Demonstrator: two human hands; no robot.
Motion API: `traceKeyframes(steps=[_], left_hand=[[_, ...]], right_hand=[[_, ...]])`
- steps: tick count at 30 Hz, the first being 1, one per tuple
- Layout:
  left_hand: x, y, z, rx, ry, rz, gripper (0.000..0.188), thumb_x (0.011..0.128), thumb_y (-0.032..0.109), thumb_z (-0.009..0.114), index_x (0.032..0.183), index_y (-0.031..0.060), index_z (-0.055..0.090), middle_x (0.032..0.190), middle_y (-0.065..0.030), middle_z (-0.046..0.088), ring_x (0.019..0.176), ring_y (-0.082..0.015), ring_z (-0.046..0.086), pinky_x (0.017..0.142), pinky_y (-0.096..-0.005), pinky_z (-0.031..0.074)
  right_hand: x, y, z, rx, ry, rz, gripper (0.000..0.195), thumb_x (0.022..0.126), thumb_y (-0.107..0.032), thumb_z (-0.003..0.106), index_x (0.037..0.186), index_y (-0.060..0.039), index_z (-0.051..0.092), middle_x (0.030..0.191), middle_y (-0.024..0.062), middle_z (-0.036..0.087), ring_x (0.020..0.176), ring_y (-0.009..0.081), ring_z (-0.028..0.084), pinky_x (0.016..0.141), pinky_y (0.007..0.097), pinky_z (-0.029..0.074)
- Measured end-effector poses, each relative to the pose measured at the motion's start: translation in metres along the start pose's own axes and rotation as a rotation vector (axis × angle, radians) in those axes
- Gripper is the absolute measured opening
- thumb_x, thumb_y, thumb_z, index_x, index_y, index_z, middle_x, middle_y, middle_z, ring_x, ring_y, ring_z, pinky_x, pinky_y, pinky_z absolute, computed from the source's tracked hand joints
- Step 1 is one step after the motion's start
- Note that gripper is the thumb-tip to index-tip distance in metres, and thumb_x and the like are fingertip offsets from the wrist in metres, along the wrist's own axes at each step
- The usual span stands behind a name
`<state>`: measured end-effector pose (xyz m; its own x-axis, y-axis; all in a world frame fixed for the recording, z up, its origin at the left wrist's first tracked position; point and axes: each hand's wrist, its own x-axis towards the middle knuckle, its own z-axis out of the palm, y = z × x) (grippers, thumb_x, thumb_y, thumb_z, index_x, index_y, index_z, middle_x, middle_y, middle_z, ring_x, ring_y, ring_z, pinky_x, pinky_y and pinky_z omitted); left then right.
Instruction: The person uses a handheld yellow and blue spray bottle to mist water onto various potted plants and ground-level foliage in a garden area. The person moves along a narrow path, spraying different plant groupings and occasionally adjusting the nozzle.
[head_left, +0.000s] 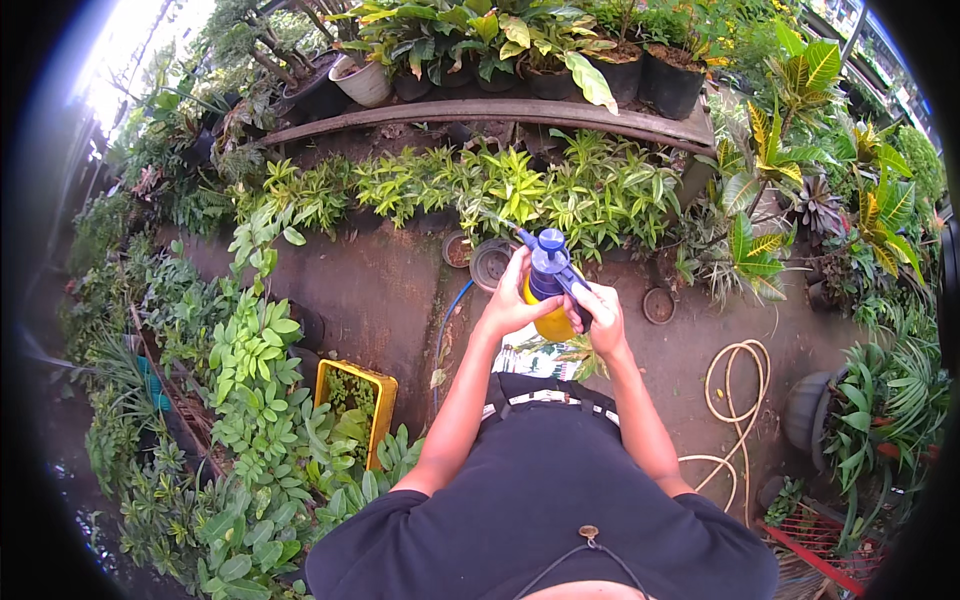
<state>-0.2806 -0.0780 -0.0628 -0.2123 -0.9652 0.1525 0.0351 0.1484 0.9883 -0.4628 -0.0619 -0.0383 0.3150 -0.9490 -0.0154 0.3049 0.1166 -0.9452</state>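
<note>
A pump pressure sprayer (553, 326) with a yellow tank and a blue head is held out in front of my body. My right hand (606, 319) is wrapped around its blue handle. From the other side, my left hand (511, 300) steadies the bottle, thumb across its upper part. The blue nozzle (527, 238) points up and left, and a faint spray shows off its tip. Just beyond it stands a row of low plants with yellow-green leaves (517, 184). My fingers partly hide the tank.
A raised bench (480, 112) bears several potted plants. Round pots (493, 264) and a small pot (659, 306) stand on the ground. A beige hose (766, 375) lies coiled at right, a blue hose (448, 311) at left. A yellow crate (386, 409) holds greenery among leafy plants.
</note>
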Motion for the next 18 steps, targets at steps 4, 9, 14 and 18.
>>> traceKeyframes(steps=[4,9,14,18], left_hand=[[0.000,-0.015,-0.007,0.050,-0.055,0.067,0.104,0.069,0.020,0.085,0.146,-0.0031,0.019,0.142,-0.0170,0.043,0.136,-0.0256,0.039,0.115,-0.0392,0.026],[-0.005,-0.007,-0.002,0.018,-0.106,0.064,0.106,0.069,0.020,0.084,0.148,-0.0008,0.016,0.135,-0.0143,0.048,0.126,-0.0220,0.047,0.109,-0.0375,0.035],[-0.017,-0.001,0.000,0.078,-0.093,-0.044,0.100,0.071,0.019,0.080,0.148,0.0029,0.020,0.137,-0.0130,0.044,0.128,-0.0214,0.042,0.110,-0.0372,0.033],[-0.025,-0.006,-0.007,0.204,-0.038,0.045,0.093,0.074,0.017,0.078,0.148,0.0055,0.022,0.126,-0.0110,0.053,0.115,-0.0185,0.053,0.102,-0.0365,0.042]], right_hand=[[-0.006,0.003,0.009,-0.020,0.044,-0.013,0.038,0.096,-0.029,0.050,0.075,-0.0001,0.060,0.056,0.0018,0.051,0.048,0.0086,0.045,0.046,0.0241,0.035],[-0.010,0.005,0.018,-0.094,0.133,-0.025,0.038,0.096,-0.029,0.050,0.073,0.0002,0.060,0.055,0.0006,0.051,0.046,0.0079,0.045,0.046,0.0238,0.035],[-0.012,0.011,0.034,-0.140,0.175,-0.019,0.036,0.095,-0.029,0.051,0.075,-0.0005,0.058,0.056,0.0013,0.052,0.046,0.0072,0.045,0.045,0.0220,0.035],[-0.014,0.017,0.040,-0.201,0.164,-0.037,0.037,0.096,-0.030,0.051,0.076,-0.0007,0.059,0.057,0.0008,0.052,0.047,0.0073,0.045,0.046,0.0221,0.035]])
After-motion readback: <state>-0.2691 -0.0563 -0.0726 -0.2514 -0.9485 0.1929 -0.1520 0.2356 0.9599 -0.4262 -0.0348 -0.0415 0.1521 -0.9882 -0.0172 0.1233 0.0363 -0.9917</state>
